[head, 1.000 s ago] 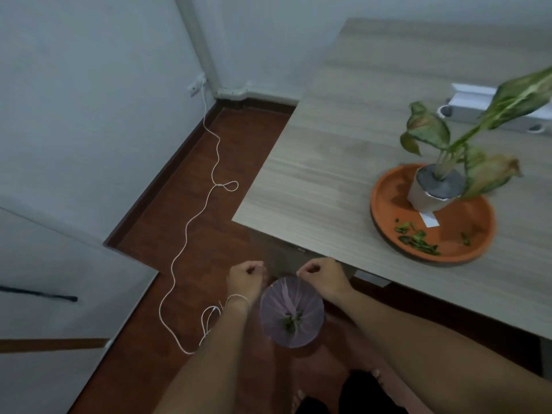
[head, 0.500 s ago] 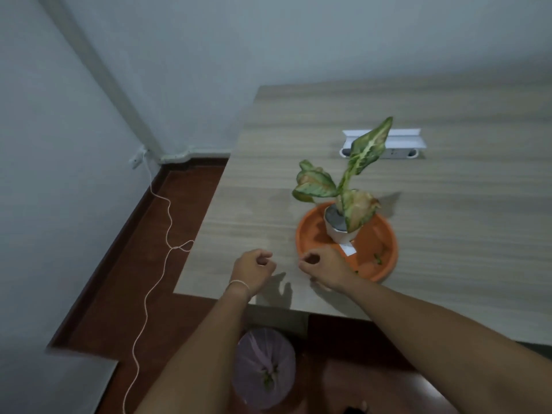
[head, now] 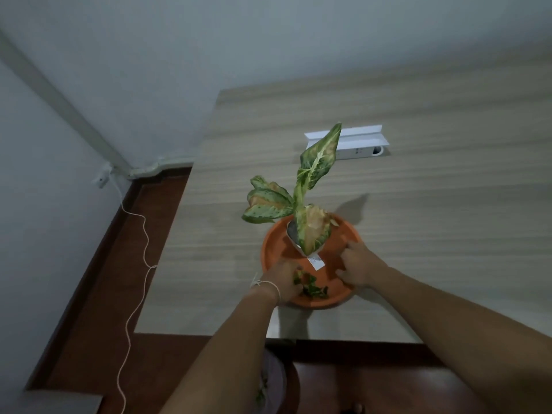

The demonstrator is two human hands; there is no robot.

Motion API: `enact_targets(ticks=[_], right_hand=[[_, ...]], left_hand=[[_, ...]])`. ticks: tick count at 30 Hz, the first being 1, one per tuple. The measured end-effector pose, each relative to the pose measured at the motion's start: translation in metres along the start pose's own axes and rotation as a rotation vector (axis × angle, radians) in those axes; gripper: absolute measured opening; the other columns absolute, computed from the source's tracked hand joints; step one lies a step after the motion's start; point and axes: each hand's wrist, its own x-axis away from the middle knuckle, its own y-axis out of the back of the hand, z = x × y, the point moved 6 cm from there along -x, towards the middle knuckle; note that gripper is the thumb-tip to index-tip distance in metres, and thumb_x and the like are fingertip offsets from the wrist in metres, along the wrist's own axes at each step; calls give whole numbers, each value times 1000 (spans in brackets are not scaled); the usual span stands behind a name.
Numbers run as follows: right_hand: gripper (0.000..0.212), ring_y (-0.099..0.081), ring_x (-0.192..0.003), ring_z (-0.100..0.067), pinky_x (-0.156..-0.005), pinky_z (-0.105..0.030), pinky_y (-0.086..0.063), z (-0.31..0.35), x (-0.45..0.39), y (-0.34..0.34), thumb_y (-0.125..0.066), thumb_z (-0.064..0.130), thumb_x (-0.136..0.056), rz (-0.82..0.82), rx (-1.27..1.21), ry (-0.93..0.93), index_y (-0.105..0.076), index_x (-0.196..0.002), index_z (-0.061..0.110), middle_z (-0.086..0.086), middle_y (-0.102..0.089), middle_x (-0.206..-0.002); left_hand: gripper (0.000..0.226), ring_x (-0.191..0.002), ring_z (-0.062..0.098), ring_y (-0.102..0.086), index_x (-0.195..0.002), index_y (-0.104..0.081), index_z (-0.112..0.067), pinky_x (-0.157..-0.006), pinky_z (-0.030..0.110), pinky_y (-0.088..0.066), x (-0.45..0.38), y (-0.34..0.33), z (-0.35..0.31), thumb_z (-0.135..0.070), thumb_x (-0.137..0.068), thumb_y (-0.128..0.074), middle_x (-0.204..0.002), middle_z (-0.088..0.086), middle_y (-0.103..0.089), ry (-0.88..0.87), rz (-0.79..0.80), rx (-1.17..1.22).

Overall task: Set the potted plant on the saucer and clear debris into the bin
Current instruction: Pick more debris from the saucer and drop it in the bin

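The potted plant (head: 312, 168), with mottled green and orange leaves in a small white pot (head: 292, 234), stands on the orange saucer (head: 276, 243) near the table's front edge. Green leaf debris (head: 312, 288) lies in the near part of the saucer. My left hand (head: 282, 283) is at the saucer's near-left rim, fingers curled into the scraps. My right hand (head: 357, 265) rests inside the saucer's right side with fingers apart, beside the pot. The bin (head: 273, 380) sits on the floor below the table edge, mostly hidden by my left arm.
A white power strip (head: 358, 143) lies on the wooden table (head: 433, 210) behind the plant. A white cable (head: 143, 249) trails over the red-brown floor along the left wall. The pot carries a white tag (head: 317, 262).
My view rose from the bin on the floor to the table. Both hands moved up from over the bin and forward into the saucer, the left one reaching the leaf scraps.
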Motion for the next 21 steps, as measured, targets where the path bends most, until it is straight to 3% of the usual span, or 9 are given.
enact_targets(ticks=[3,8,13,17,21], right_hand=[[48,-35,-136,-32,-111,-38,-33,3,3,0,-61,34,-86,50,36,-34,-59,-128,11,-19,-54,-136],[46,-54,-116,-34,-102,-45,-40,11,7,-11,-56,40,-83,61,145,-25,-59,-123,19,-15,-62,-118],[43,-58,-102,-35,-93,-46,-45,30,4,-34,-54,45,-82,115,194,-9,-59,-114,17,-15,-60,-114],[50,-54,-106,-37,-89,-46,-46,47,0,-45,-61,45,-84,90,172,11,-54,-122,14,-16,-55,-122],[50,-52,-112,-37,-90,-47,-43,59,-5,-47,-62,42,-85,82,173,7,-53,-127,15,-15,-52,-128]], left_hand=[[64,-122,33,-54,-140,-41,-26,-105,39,-45,-14,-6,4,-23,-81,-65,-144,12,-43,-7,76,-130],[64,-118,38,-55,-140,-37,-23,-101,43,-48,-28,-13,14,-26,-81,-62,-145,15,-35,2,121,-286],[58,-114,35,-53,-128,-48,-21,-98,45,-48,-34,-20,10,-32,-75,-68,-132,15,-49,-45,129,-347],[46,-106,33,-60,-118,-60,-19,-95,40,-51,-36,-24,3,-28,-74,-69,-123,12,-57,-119,132,-319],[20,-87,29,-66,-93,-71,-21,-85,37,-55,-37,-24,-1,-30,-74,-71,-99,11,-70,-176,118,-307]])
